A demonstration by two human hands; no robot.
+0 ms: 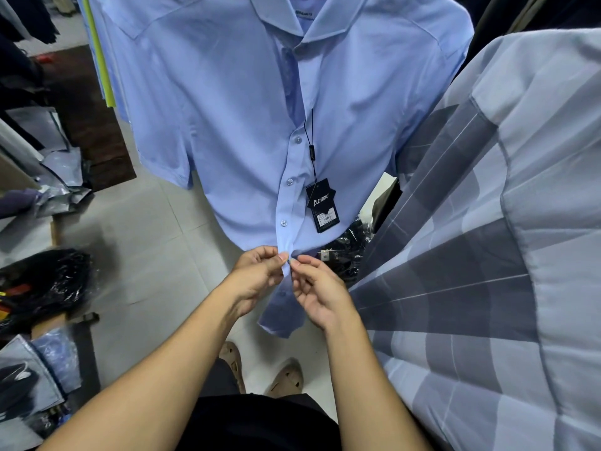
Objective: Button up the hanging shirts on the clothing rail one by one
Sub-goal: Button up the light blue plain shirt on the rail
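Note:
A light blue short-sleeved shirt (234, 125) hangs straight in front of me, collar at the top. Three buttons (289, 181) on the middle of its front placket are fastened; the placket above them gapes open. A black price tag (321, 205) dangles on a cord beside the placket. My left hand (257, 276) and my right hand (317, 288) meet low on the placket, each pinching the fabric between thumb and fingertips just under the lowest fastened button. The button between my fingers is hidden. The shirt's hem hangs below my hands.
A grey-and-blue checked shirt (487, 255) hangs close on the right. Further blue and lime garments (100, 60) hang behind on the left. Plastic-wrapped clothes (48, 281) lie on the tiled floor at left, more black packets (348, 252) behind the shirt. My sandalled feet (286, 379) are below.

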